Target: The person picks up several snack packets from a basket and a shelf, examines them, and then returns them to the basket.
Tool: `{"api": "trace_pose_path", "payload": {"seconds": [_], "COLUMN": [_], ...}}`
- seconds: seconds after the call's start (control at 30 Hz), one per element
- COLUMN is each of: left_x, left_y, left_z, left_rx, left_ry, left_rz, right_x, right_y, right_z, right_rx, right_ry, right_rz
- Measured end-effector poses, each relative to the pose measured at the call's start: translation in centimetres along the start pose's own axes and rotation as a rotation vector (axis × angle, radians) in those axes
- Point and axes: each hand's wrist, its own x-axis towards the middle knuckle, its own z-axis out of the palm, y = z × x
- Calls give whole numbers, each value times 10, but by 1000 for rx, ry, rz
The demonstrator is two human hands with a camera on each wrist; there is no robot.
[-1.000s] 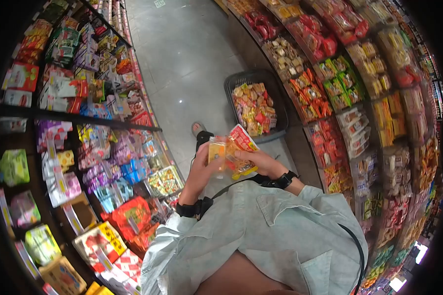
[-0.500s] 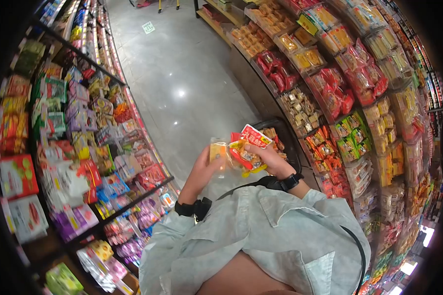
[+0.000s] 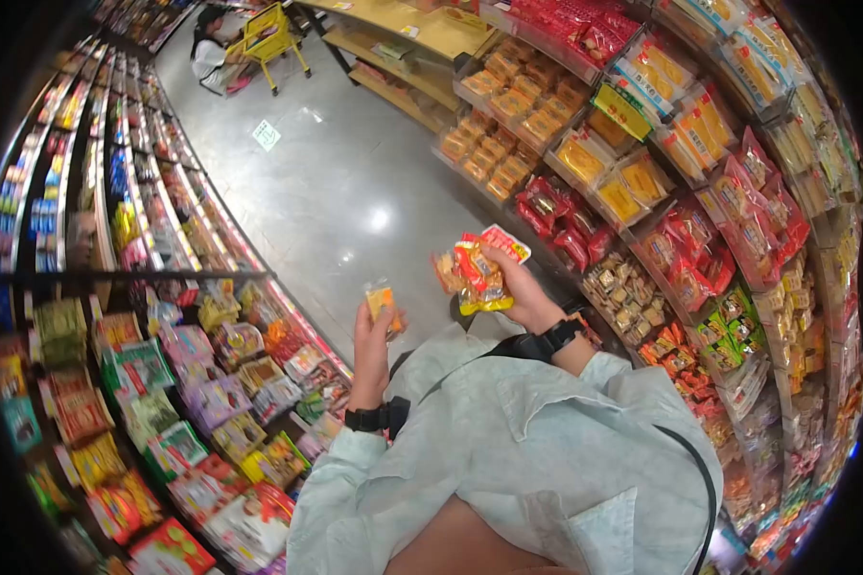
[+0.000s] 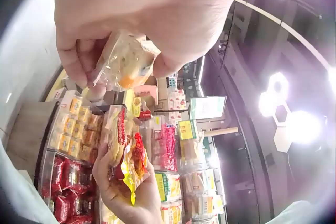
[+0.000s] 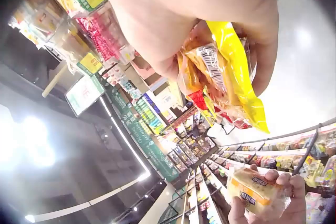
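Note:
My left hand holds a small snack cake in a clear wrapper, pinched between thumb and fingers. The cake shows a pale body, an orange band and dark print in the right wrist view. With my right hand I grip a bunch of snack packs, red, yellow and clear, with brownish food inside. A barcode and a bright yellow edge show on one of these packs in the right wrist view. The two hands are apart, in front of my shirt.
Bins of wrapped cakes and red packets line the shelf at my right. Packed snack shelves run along the left. Down the grey aisle, a person crouches beside a yellow cart.
My hands, close together before, have moved apart, the left one with the cake, the right one with the packs. The view has turned up the aisle, and the dark basket has left it.

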Motion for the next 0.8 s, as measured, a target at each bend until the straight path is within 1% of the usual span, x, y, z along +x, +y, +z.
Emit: {"api": "trace_pose_path", "payload": {"seconds": [0.07,0.17,0.2,0.23,0.33,0.43,0.53,0.6,0.7,0.77,0.8], "left_x": [35,100,120,139,197,274,353,396,447,481,498], "left_y": [25,56,61,66,88,88,108,130,152,160,157], "left_z": [12,43,54,63,94,119,160,194,244,280,294], "left_rx": [0,-8,11,34,270,480,770,871,928,940,956], "left_ry": [-56,-189,-232,-277,-474,-716,-897,-949,-1019,-1072,-1104], "left_rz": [0,9,14,15,-58,189,587,640,743,824,854], "right_x": [27,52,57,64,75,68,65,67,70,76,82], "right_y": [-31,-74,-84,-91,-112,-127,-130,-125,-118,-109,-103], "right_z": [11,17,19,13,-15,-14,-21,-17,16,38,45], "right_rx": [46,48,49,65,146,257,340,415,565,614,618], "right_ry": [-33,37,66,80,157,360,462,542,730,802,866], "right_rz": [0,-62,-132,-172,-281,-485,-659,-763,-888,-974,-1026]}}
